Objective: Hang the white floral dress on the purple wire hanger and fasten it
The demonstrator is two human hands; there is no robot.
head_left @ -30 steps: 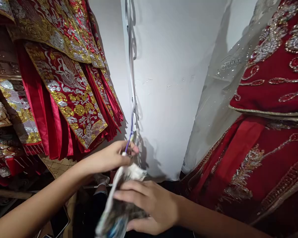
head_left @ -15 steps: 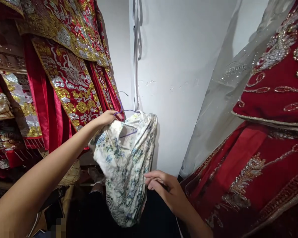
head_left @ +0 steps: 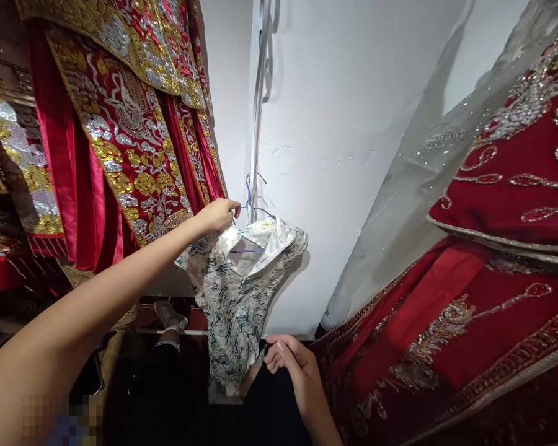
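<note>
A white garment with a blue-green flower print hangs on a thin purple wire hanger in front of the white wall corner. My left hand grips the hanger at the garment's shoulder, arm stretched up from the lower left. My right hand is low down, fingers curled and pinching the garment's lower edge. The hanger's hook is next to a white cable that runs down the corner.
Red robes with gold and silver embroidery hang close on the left. A red beaded dress with sheer veil fills the right side. A shoe on a low rail sits below the garment. The floor area is dark.
My left hand lifted the hanger from waist height up to the wall corner. The bunched garment unfolded and now hangs down. My right hand slid from the bundle to its lower edge.
</note>
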